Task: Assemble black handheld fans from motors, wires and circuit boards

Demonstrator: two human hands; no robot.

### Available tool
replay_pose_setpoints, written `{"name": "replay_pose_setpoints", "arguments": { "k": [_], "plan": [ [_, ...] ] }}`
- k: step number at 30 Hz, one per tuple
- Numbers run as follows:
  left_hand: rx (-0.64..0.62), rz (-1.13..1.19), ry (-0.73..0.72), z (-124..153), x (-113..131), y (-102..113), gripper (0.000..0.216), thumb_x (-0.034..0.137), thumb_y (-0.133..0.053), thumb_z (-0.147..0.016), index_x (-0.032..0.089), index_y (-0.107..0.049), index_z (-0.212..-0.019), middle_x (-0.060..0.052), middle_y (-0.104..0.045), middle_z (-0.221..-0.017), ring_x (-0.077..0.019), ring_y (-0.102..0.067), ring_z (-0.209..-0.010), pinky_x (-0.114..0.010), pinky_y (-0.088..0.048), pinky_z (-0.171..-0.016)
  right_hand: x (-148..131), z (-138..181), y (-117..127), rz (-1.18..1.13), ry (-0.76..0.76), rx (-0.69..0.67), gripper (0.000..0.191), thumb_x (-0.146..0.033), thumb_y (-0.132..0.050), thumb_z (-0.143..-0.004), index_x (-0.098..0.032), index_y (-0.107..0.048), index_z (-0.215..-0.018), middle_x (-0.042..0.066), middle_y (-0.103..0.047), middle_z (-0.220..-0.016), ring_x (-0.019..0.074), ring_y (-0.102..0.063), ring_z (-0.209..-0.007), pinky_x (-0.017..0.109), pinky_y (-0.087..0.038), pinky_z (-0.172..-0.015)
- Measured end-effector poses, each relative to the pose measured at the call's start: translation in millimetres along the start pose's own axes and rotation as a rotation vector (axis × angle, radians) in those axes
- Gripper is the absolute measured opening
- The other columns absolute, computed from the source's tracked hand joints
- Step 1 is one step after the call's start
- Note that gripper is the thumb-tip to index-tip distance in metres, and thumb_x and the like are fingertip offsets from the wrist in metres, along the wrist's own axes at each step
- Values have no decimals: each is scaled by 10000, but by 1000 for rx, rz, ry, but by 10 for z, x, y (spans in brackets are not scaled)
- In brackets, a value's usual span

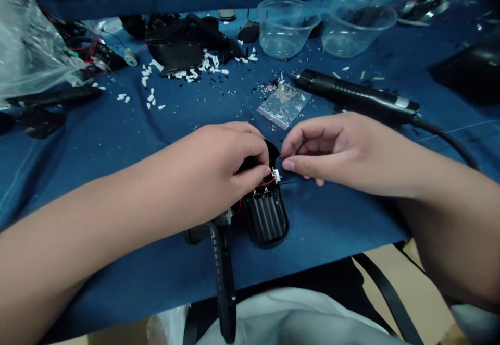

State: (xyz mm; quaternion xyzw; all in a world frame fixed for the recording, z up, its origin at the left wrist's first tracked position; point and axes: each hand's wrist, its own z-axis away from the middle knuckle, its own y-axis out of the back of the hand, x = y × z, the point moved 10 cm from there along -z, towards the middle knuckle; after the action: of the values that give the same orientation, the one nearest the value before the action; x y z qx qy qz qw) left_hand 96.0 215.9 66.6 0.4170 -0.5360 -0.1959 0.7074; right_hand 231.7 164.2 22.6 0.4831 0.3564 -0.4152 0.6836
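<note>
In front of me a black plastic housing (267, 217) with a ribbed lower compartment lies on the blue cloth. Red wires run inside it to a small circuit board (277, 176) with a white edge. My left hand (238, 155) reaches over the housing from the left, thumb and forefinger pinched at that board; its other fingers hide the upper part. Just right of the housing, my right hand (322, 147) has thumb and forefinger tips close together; whatever they hold, if anything, is too small to see. A black handle-shaped part (222, 277) connects beside the housing and overhangs the table edge.
Beyond my hands lie a small zip bag of screws (285, 102) and a black electric screwdriver (355, 92) with its cable. Two clear plastic cups (283, 32) stand behind. White bits (211, 63), black parts (175, 48) and a plastic bag (31, 42) occupy the back left.
</note>
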Motion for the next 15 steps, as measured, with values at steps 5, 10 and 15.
{"name": "replay_pose_setpoints", "arguments": {
  "k": [5, 10, 15],
  "plan": [
    [10, -35, -5, -4, -18, 3, 213, 331, -642, -1076, 258, -805, -960, 20, -790, -1212, -186, -727, -1096, -326, -491, -916, -117, 38, 2, 174, 116, 12, 296, -535, -920, -905, -273, -885, -1039, 29, -764, -936, 139, -626, -756, 286, -503, -619],
    [-16, -46, 12, -21, -44, -21, 232, 344, -623, -1080, 269, -811, -968, 9, -793, -1167, -210, -722, -1081, -348, -485, -917, -197, 27, -36, 208, 233, -7, 313, -586, -897, -954, -285, -897, -1041, 47, -742, -945, 145, -618, -767, 315, -481, -614],
    [-12, -80, 32, -18, -48, 2, 249, 388, -606, -1076, 295, -821, -990, 3, -812, -1135, -238, -722, -1040, -370, -491, -856, -190, 29, -55, 256, 266, -22, 301, -580, -844, -1015, -284, -870, -1066, 71, -735, -978, 174, -621, -789, 342, -504, -632]
  ]
}}
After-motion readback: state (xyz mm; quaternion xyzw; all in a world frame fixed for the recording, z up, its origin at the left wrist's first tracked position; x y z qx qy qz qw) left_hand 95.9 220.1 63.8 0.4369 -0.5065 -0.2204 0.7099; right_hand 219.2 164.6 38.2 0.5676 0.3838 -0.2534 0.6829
